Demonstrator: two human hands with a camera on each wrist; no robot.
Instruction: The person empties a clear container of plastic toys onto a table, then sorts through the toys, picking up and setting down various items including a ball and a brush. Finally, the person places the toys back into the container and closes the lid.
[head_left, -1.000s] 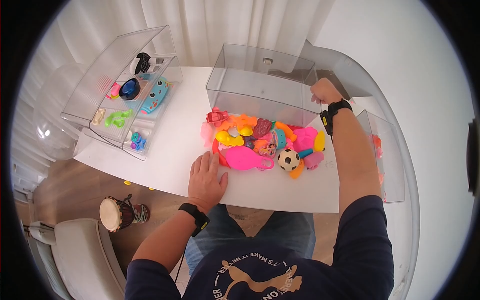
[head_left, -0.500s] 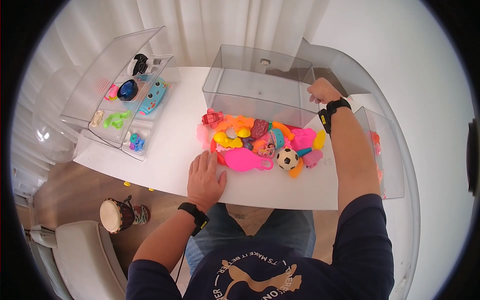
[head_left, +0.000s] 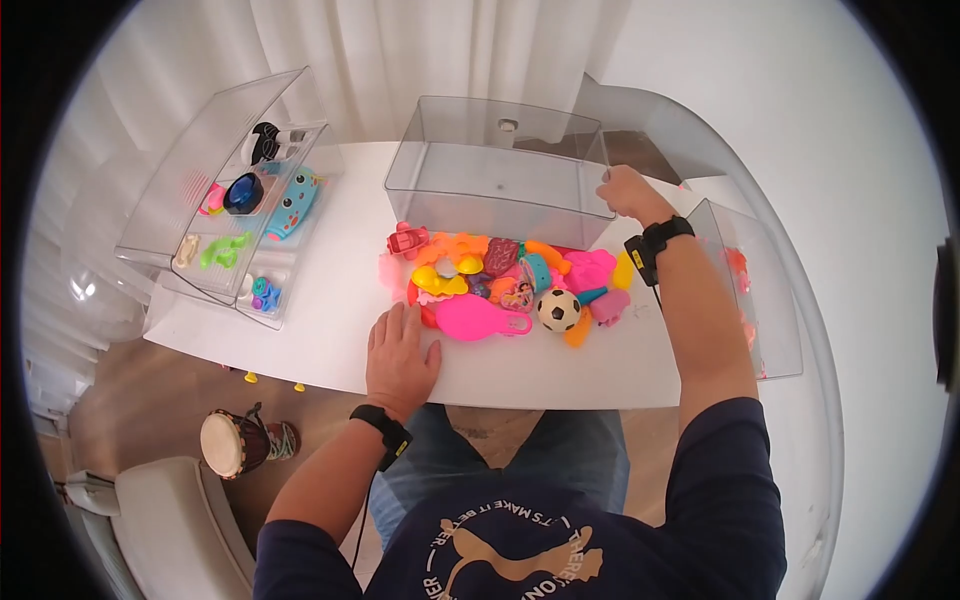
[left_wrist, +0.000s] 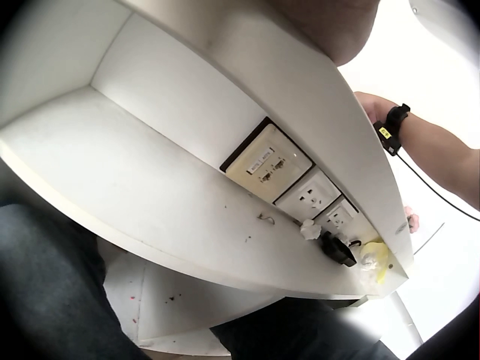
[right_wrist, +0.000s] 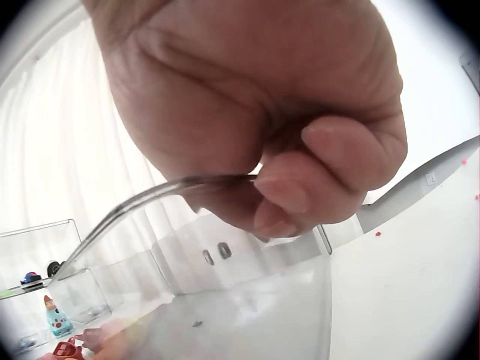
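Observation:
At the right end of a clear bin [head_left: 490, 208] my right hand [head_left: 632, 192] grips the upper rim. The right wrist view shows the fingers of that hand [right_wrist: 281, 184] curled round the clear edge. The bin stands upright on the white table behind a heap of toys. My left hand [head_left: 398, 355] rests palm down on the table, fingers straight, fingertips beside the heap's left end. Closest to it lies a bright pink toy with a looped handle [head_left: 475, 317]. A small soccer ball [head_left: 558, 310] sits at the heap's front right, and a red toy [head_left: 407, 240] at its back left.
A clear lidded organizer [head_left: 200, 170] with toys in compartments stands at the left, including a blue animal toy [head_left: 293, 203]. Another clear box [head_left: 765, 310] with red pieces is at the right. On the floor lies a drum [head_left: 222, 443], near a pale seat [head_left: 170, 515].
The head view has turned slightly, so the table's contents appear further left. My right hand keeps its grip on the bin's rim, and my left hand stays on the table.

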